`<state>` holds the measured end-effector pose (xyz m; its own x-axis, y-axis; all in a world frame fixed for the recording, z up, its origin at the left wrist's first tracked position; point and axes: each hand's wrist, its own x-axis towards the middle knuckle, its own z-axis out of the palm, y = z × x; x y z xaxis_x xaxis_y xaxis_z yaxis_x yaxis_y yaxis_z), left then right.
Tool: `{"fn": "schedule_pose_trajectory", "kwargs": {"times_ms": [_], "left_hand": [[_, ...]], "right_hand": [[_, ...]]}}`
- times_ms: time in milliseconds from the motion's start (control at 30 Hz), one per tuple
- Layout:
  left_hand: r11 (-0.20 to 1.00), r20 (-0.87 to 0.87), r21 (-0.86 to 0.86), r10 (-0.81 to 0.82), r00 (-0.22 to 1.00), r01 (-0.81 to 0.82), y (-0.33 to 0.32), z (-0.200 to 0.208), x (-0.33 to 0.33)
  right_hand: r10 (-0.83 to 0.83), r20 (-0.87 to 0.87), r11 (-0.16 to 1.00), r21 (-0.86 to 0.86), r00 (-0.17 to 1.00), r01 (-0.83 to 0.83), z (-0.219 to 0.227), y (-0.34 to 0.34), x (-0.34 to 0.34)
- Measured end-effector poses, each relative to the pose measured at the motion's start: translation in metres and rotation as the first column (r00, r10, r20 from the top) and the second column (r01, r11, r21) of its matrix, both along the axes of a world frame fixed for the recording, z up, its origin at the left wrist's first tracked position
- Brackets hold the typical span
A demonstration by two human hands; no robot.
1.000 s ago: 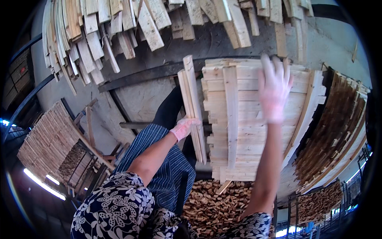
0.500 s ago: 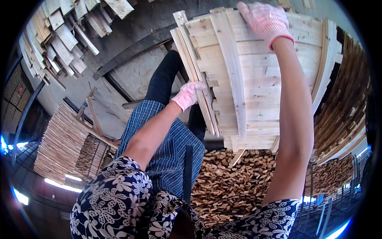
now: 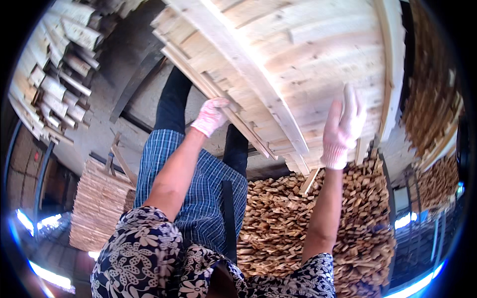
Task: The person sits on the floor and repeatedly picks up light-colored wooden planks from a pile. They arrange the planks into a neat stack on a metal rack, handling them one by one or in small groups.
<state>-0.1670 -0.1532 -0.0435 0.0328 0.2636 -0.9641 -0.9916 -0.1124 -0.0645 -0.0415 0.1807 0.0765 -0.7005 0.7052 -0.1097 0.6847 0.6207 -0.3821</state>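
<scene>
Presumably to steady them, the left grip curls tightly around slats along the left edge of the panel at upper centre. Unfolded and empty, the right grip is over the panel; contact is hard to tell.

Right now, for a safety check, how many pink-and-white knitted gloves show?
2: one glove on the left hand, gripping narrow pale planks; one on the right hand, open before the pale wooden boards. No others visible.
</scene>
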Motion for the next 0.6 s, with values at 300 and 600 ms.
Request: {"fn": "schedule_pose_trajectory", "kwargs": {"times_ms": [300, 600], "left_hand": [[0.988, -0.151, -0.057, -0.148, 0.977, 0.141, -0.041, 0.124, -0.055], [0.644, -0.597, -0.121, -0.655, 0.463, 0.755, 0.213, 0.224, -0.08]], "right_hand": [[-0.746, 0.648, 0.311, 0.133, 0.154, 0.941, 0.064, -0.151, 0.381], [-0.679, 0.729, -0.293, -0.169, -0.08, 0.941, -0.026, -0.206, 0.486]]}}
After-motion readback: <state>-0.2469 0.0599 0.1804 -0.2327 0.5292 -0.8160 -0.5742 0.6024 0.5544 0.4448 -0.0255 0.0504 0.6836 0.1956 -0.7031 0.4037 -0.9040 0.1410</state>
